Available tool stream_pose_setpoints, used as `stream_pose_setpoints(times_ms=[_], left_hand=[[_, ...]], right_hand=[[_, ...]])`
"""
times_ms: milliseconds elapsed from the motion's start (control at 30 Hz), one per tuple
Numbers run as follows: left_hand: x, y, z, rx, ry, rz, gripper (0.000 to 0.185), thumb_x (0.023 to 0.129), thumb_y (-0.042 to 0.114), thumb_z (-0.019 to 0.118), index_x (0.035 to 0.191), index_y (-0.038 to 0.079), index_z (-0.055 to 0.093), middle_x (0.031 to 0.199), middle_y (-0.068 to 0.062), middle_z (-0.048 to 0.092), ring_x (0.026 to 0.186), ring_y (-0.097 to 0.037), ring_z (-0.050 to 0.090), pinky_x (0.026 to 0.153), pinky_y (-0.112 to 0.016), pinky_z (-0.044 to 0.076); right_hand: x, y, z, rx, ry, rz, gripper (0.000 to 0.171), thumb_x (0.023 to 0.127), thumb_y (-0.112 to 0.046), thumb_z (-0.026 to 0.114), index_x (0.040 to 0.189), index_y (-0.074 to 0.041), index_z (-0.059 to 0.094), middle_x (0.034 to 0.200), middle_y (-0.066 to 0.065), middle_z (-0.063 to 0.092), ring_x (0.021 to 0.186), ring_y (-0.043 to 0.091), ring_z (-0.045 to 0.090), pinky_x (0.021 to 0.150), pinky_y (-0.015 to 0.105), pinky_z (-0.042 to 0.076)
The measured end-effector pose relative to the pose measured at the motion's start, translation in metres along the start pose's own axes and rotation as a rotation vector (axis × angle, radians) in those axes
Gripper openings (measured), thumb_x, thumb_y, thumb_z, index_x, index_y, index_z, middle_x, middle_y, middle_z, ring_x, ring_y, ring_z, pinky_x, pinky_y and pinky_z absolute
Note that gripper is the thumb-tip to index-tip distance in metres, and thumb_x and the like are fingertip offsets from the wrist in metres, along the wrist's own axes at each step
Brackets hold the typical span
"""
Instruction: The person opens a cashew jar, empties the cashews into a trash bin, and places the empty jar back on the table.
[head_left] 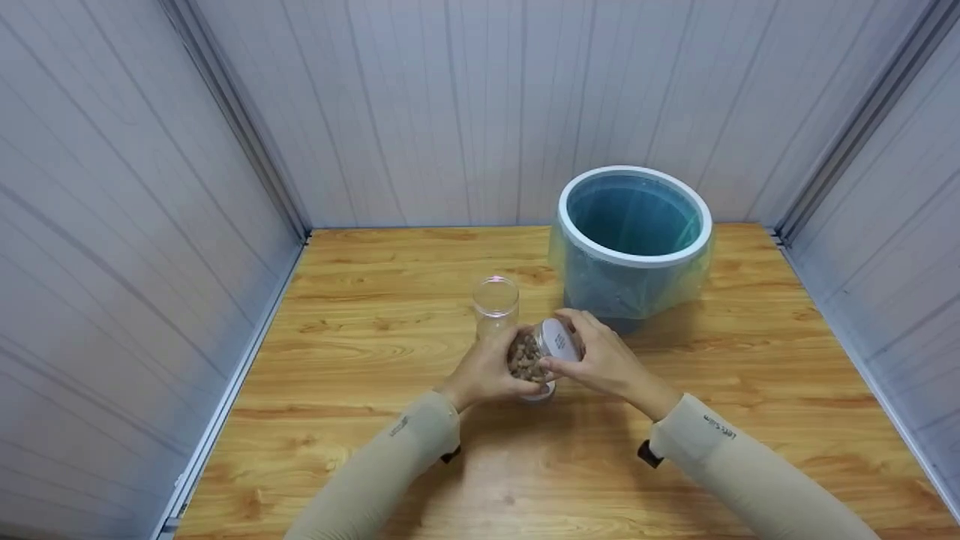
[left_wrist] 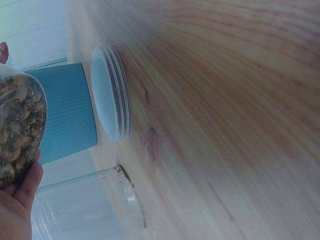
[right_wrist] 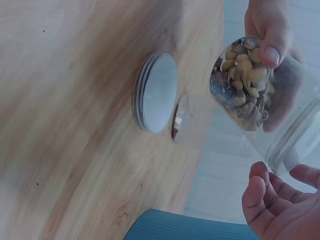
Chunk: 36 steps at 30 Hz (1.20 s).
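Note:
My left hand (head_left: 487, 369) grips a clear jar (right_wrist: 287, 95) partly filled with small tan and brown pieces (head_left: 525, 358) that look like dried food. The jar tilts toward the right, above the table. On its mouth sits a white lid (head_left: 558, 339) with small dark print. My right hand (head_left: 604, 360) holds this lid between thumb and fingers. Below the jar, a second white lid (left_wrist: 111, 94) lies flat on the table. Just beyond my left hand stands another clear jar (head_left: 496, 297), uncapped, with a few brown crumbs near its base.
A blue bin with a white rim (head_left: 636, 259) and a translucent liner (head_left: 637, 289) stands at the back right, behind my right hand. The wood-grain table (head_left: 360, 315) is bounded by pale panel walls (head_left: 420, 112) at the back and both sides.

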<state>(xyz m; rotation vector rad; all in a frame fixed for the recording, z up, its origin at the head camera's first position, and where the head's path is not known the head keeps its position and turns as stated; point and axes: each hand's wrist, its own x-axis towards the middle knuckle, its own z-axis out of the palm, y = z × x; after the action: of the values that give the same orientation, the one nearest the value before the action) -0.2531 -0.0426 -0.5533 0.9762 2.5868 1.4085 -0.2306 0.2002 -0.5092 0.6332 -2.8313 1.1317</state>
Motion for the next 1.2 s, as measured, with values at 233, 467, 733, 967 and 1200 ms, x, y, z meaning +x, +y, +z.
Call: stream_pose_setpoints(times_ms=[233, 467, 733, 967, 1200], left_hand=[[-0.001, 0.001, 0.000, 0.016, 0.014, 0.008, 0.089, 0.077, 0.028, 0.099, 0.153, 0.014, 0.054, 0.140, -0.004, 0.070, 0.126, -0.017, 0.067, 0.113, -0.038, 0.055], [-0.001, 0.003, 0.002, -0.036, 0.021, 0.024, 0.089, 0.079, 0.028, 0.098, 0.155, 0.014, 0.051, 0.142, -0.006, 0.068, 0.129, -0.019, 0.066, 0.116, -0.037, 0.054], [0.000, 0.006, 0.002, -0.067, 0.026, 0.050, 0.085, 0.076, 0.029, 0.100, 0.148, 0.011, 0.058, 0.137, -0.005, 0.070, 0.125, -0.017, 0.067, 0.112, -0.036, 0.056], [0.003, 0.009, 0.000, -0.008, 0.056, 0.110, 0.084, 0.072, 0.032, 0.100, 0.145, 0.011, 0.064, 0.132, -0.004, 0.073, 0.121, -0.017, 0.069, 0.108, -0.036, 0.058], [0.003, 0.011, -0.001, -0.022, 0.047, 0.100, 0.081, 0.070, 0.032, 0.100, 0.141, 0.010, 0.067, 0.130, -0.005, 0.073, 0.118, -0.018, 0.068, 0.107, -0.037, 0.058]], right_hand=[[0.002, -0.004, 0.005, 0.020, 0.041, 0.034, 0.080, 0.092, -0.054, 0.082, 0.152, -0.008, 0.055, 0.139, 0.015, 0.064, 0.117, 0.030, 0.065, 0.095, 0.050, 0.059], [0.004, -0.008, 0.009, 0.061, 0.068, 0.073, 0.071, 0.093, -0.050, 0.079, 0.144, -0.007, 0.057, 0.135, 0.014, 0.063, 0.113, 0.028, 0.063, 0.093, 0.046, 0.057], [0.004, -0.013, 0.014, 0.098, 0.160, 0.028, 0.062, 0.088, -0.041, 0.077, 0.134, -0.004, 0.059, 0.122, 0.014, 0.063, 0.103, 0.027, 0.062, 0.084, 0.039, 0.055], [0.001, -0.013, 0.016, 0.111, 0.214, -0.019, 0.061, 0.087, -0.041, 0.074, 0.133, -0.004, 0.060, 0.121, 0.014, 0.064, 0.102, 0.025, 0.061, 0.084, 0.039, 0.055], [0.000, -0.012, 0.013, 0.105, 0.220, -0.079, 0.062, 0.086, -0.041, 0.074, 0.133, -0.003, 0.060, 0.121, 0.014, 0.064, 0.102, 0.025, 0.061, 0.084, 0.040, 0.057]])
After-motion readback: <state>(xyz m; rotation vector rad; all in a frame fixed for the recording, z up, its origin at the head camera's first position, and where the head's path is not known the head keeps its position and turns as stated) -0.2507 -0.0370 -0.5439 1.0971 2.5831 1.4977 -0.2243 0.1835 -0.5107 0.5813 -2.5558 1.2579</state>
